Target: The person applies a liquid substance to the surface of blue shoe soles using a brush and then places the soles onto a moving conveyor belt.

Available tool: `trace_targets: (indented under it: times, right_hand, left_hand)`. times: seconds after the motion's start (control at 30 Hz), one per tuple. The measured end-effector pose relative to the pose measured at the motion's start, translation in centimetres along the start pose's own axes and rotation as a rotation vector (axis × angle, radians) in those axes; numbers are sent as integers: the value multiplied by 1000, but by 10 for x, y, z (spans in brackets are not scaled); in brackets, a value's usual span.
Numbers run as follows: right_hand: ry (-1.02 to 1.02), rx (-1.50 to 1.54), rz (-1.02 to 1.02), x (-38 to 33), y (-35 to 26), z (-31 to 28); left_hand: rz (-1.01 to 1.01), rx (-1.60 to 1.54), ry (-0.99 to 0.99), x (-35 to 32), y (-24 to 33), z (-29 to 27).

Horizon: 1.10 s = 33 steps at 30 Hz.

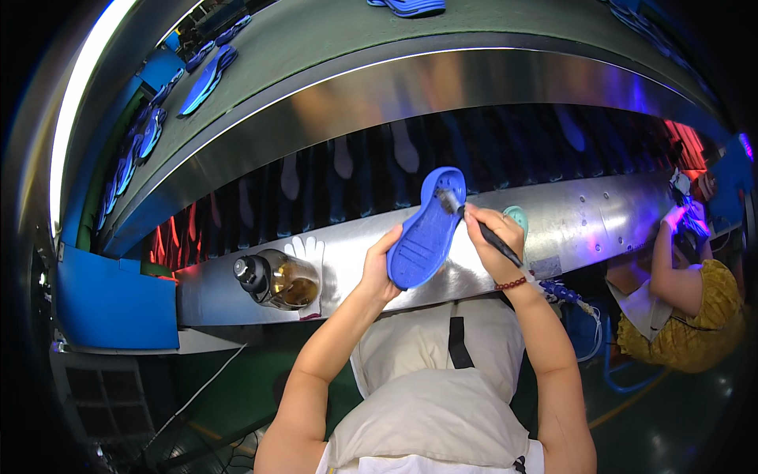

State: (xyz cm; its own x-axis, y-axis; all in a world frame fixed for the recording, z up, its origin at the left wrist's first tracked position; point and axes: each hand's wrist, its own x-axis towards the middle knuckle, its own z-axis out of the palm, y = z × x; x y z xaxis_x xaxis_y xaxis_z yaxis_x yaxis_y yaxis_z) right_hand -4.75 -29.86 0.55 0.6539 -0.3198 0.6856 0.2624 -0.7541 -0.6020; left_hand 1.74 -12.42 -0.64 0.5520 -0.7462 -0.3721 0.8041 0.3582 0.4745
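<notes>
Beige cloth covers the person's lap as an apron, with a dark strap lying across it. Above it both forearms reach forward, a red beaded bracelet on the right wrist. The left hand pinches the near left edge of a blue shoe sole, thumb at the rim; the fingers beneath are mostly hidden. This sole is held up before the person, over the near edge of a steel ledge, its hollow face toward the camera and its far end leaning right. The right hand is closed around the black handle of a brush, whose bristles meet the inside of the sole near its far end.

Left of the hands, a clear bottle with a black cap and amber liquid rests on the ledge, partly over a white glove. Just beyond the right hand sits a mint-green item, partly hidden. Further right, a co-worker in yellow bends over bluish-lit work, too blurred to tell.

Past the ledge runs a dark recess with dim sole-like shapes. Farthest off, a green belt carries more blue soles.
</notes>
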Motion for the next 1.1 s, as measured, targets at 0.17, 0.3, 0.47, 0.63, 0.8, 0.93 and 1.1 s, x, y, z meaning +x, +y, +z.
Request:
trace_targets:
  times: [0.17,0.3,0.47,0.63,0.8,0.93,1.1]
  right_hand:
    - [-106,-246,-210,-9,-9,4]
    - [-414,180,-27,-18,-40,-20]
    - [-293,1056,531,2,-33,-70]
    - [-155,949,711,-4,-7,-70]
    - [-139,990,717,-8,-7,-61]
    - [-95,873,768,-12,5,-64]
    - [-138,904,782,-18,14,-64]
  left_hand:
    - [-12,-26,-20,0,-3,-3]
    - [94,52,-48,1,10,-8]
    - [659,595,-275,-23,68,33]
    - [795,309,-267,-25,152,118]
    - [680,-596,-323,47,230,109]
    - [920,292,-11,77,178,155]
    - [1115,1535,258,133,176,177]
